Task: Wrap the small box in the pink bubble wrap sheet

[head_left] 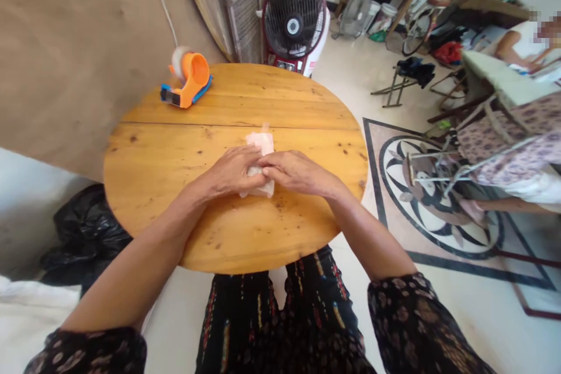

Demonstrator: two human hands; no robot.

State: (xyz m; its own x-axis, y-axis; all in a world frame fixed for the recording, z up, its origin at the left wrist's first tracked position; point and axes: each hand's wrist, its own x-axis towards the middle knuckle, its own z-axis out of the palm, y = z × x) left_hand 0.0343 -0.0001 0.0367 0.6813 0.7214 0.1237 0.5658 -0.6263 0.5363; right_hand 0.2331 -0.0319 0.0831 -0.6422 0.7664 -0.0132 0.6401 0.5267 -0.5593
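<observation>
A small pinkish-white packet (pixel 262 141) lies on the round wooden table (pixel 236 245) in front of me. Its soft-looking wrapping shows above and below my hands, and a narrow strip sticks out at its far end. My left hand (pixel 236 169) is closed over its left side, thumb toward me. From the right, my right hand (pixel 293 170) bends over it, with fingertips meeting the left hand at the packet's middle. Both hands cover much of the packet, so its contents cannot be made out. An orange tape dispenser (pixel 193 79) with a roll of clear tape stands at the table's far left.
Just beyond the table stands a fan (pixel 293 17). Black plastic bags (pixel 87 228) lie at lower left. At right another person (pixel 517 49) sits by a pale green table (pixel 486 70), near a folding stool (pixel 401 79). Brown sheeting (pixel 79 41) borders the table's left.
</observation>
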